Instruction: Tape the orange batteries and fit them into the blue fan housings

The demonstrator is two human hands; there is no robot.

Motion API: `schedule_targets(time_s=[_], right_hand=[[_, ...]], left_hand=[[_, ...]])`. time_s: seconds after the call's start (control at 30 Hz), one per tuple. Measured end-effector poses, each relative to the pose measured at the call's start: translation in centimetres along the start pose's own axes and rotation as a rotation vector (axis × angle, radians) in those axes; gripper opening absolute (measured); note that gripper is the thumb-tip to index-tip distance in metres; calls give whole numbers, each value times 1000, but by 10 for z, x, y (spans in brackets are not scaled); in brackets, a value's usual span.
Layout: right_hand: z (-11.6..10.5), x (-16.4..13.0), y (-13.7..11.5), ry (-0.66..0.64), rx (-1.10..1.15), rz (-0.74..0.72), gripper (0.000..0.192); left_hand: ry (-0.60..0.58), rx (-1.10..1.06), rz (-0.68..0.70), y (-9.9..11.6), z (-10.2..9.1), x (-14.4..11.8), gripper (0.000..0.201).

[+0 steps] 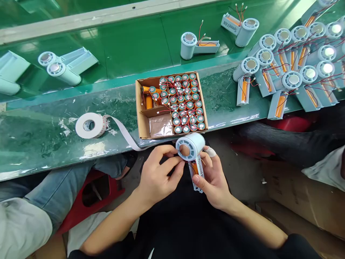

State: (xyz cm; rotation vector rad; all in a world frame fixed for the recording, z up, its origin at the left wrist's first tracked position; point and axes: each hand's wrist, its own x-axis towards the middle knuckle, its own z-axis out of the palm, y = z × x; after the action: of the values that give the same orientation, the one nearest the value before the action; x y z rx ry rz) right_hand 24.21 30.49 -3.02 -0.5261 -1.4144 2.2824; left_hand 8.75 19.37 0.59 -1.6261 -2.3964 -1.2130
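My right hand is wrapped round the handle of a light-blue handheld fan, its thumb lying on the lettered side. A white cover sits on one fingertip. Inside the open handle an orange battery shows in part. My left hand is closed in a pinch beside the fan's round head, close to the top of the handle; what the fingertips hold is hidden. Just beyond the fan, a cardboard box holds many orange batteries with red wires and white connectors.
A roll of white tape lies left of the box, its loose strip running to the bench edge. Many fan bodies crowd the right; others stand on the green surface behind. People sit on both sides, one near a red stool.
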Motion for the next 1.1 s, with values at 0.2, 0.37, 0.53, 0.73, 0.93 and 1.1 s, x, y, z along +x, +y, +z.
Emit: schedule_targets(time_s=[0.2, 0.37, 0.53, 0.73, 0.93, 1.1], right_hand=[[-2, 0, -1, -23, 22, -1, 61], [-2, -3, 3, -27, 79, 27, 60], [-1, -5, 5, -19, 89, 40, 61], [-1, -7, 7, -56, 122, 51, 63], [-4, -7, 12, -52, 84, 70, 61], [-8, -7, 15, -25, 34, 90, 60]], left_hand=[[89, 156, 191, -14, 9, -14, 33], [104, 159, 384, -17, 3, -16, 26], [127, 143, 373, -16, 6, -18, 31], [55, 132, 382, -15, 8, -15, 32], [23, 238, 354, -14, 5, -13, 29], [-12, 283, 412, -17, 5, -14, 26]])
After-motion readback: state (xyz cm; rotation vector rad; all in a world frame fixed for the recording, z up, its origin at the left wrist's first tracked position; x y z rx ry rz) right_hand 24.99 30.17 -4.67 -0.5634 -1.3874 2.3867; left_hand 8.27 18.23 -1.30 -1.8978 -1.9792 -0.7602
